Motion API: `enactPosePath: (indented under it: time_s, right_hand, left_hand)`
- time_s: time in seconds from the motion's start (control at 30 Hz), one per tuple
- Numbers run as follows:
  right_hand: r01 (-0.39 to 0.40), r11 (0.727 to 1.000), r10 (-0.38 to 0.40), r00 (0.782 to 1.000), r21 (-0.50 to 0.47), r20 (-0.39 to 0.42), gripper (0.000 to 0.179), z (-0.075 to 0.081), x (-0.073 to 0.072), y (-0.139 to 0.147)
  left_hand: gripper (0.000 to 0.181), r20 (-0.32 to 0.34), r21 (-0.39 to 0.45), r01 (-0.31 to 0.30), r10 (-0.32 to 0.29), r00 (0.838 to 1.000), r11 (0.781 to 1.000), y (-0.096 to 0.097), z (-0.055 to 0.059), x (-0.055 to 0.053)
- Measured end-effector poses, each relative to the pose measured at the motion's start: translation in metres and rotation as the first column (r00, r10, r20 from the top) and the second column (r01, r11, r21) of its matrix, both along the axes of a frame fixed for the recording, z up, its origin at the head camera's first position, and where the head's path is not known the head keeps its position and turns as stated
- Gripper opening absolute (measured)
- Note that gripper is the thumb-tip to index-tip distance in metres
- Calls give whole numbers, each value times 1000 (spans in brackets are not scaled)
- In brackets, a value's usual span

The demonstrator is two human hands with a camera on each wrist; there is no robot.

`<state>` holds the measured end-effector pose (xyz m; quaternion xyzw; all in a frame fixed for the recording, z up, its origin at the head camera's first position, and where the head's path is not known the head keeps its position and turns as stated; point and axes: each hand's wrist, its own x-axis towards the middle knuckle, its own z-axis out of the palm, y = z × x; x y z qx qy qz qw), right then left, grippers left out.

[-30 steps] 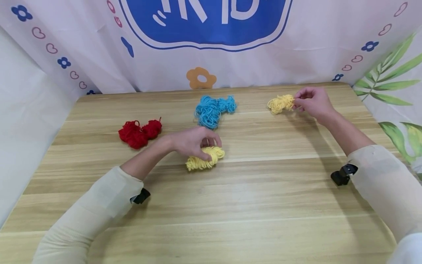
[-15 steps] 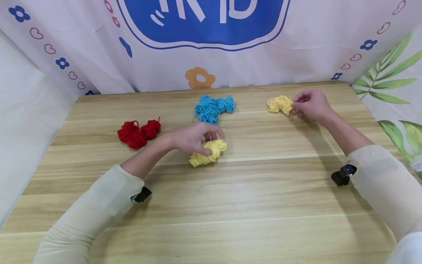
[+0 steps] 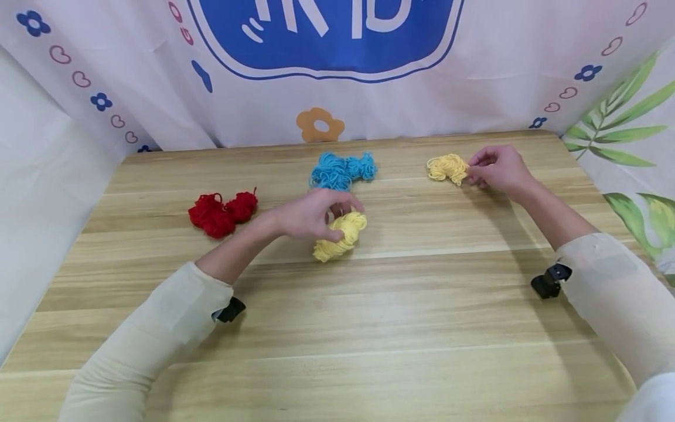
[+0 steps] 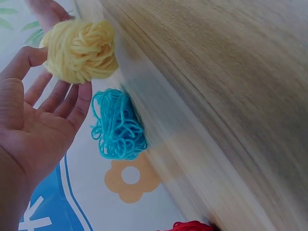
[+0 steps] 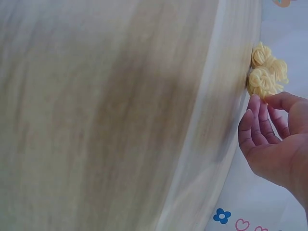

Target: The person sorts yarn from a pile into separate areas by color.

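Observation:
In the head view my left hand (image 3: 311,215) grips a pale yellow yarn bundle (image 3: 343,235) between thumb and fingers near the middle of the table. The left wrist view shows this yellow bundle (image 4: 82,52) at the fingertips, the palm (image 4: 43,120) bare. At the back right, my right hand (image 3: 501,170) pinches the near edge of a second, deeper yellow yarn bundle (image 3: 446,168). Thumb and forefinger meet at that bundle (image 5: 267,72) in the right wrist view. Just behind the left hand lies a blue yarn bundle (image 3: 337,170), its front partly hidden by that hand.
A red yarn bundle (image 3: 218,214) lies on the wooden table (image 3: 369,328) to the left, close to the left forearm. A printed white cloth (image 3: 390,111) hangs along the table's back edge. Black wrist cameras are strapped to both sleeves.
My left hand has moved the pale yellow bundle slightly right and away from me, tilting its right end up. The right hand and its bundle have shifted only slightly.

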<state>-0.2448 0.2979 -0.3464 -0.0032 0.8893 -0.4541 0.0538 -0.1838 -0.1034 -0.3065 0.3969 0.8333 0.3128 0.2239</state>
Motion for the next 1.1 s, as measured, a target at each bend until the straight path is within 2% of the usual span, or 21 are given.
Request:
enactPosePath:
  time_s: [0.27, 0.47, 0.8, 1.1]
  right_hand:
    - [-11, 1000, 11, 1000, 1, 2, 22, 1, 1, 1]
    - [-17, 1000, 16, 999, 22, 43, 23, 2, 2, 4]
    - [-38, 999, 36, 997, 24, 68, 27, 1, 4, 8]
    - [-41, 999, 38, 998, 35, 58, 27, 1, 7, 9]
  left_hand:
    - [53, -43, 43, -14, 16, 999, 999, 7, 1, -3]
    - [44, -62, 87, -34, 40, 997, 996, 14, 3, -5]
    - [35, -44, 99, -92, 97, 994, 991, 31, 5, -7]
    - [30, -45, 114, -112, 118, 992, 987, 49, 5, -12]
